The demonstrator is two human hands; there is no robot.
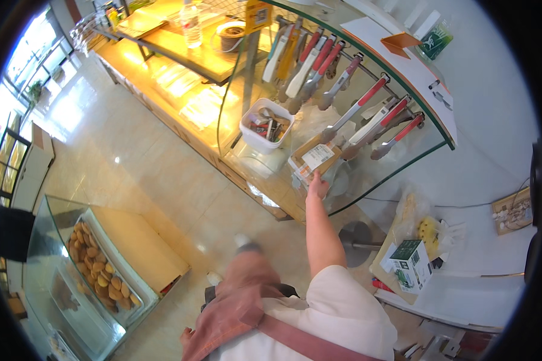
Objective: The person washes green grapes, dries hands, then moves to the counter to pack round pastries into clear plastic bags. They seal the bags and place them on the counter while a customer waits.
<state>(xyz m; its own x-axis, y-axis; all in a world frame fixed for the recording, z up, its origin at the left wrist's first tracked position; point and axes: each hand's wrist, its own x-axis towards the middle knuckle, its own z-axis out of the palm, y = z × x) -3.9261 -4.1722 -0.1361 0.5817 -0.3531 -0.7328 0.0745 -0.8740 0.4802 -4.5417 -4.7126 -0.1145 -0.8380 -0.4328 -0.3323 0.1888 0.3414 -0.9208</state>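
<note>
My right hand (318, 186) is at the end of my outstretched arm, gripping the near edge of a brown cardboard package (333, 163). A white printed label (318, 155) covers part of the package, and clear wrap shows at its left end. Above and around it hang several serving tongs (359, 103) with red handles, on a rail under the glass top. To the left of the package stands a white plastic tub (264, 143) holding small tools. Low beside my apron (235, 316), my left hand (187, 336) shows only in part; whatever it might hold is hidden.
A glass display case (388, 180) with green edges surrounds the tongs. Bread rolls (97, 266) fill a tray in another glass case at left. A printed carton (411, 265) rests on a board at right, near a round metal base (356, 241). Tiled floor (162, 180) runs between the cases.
</note>
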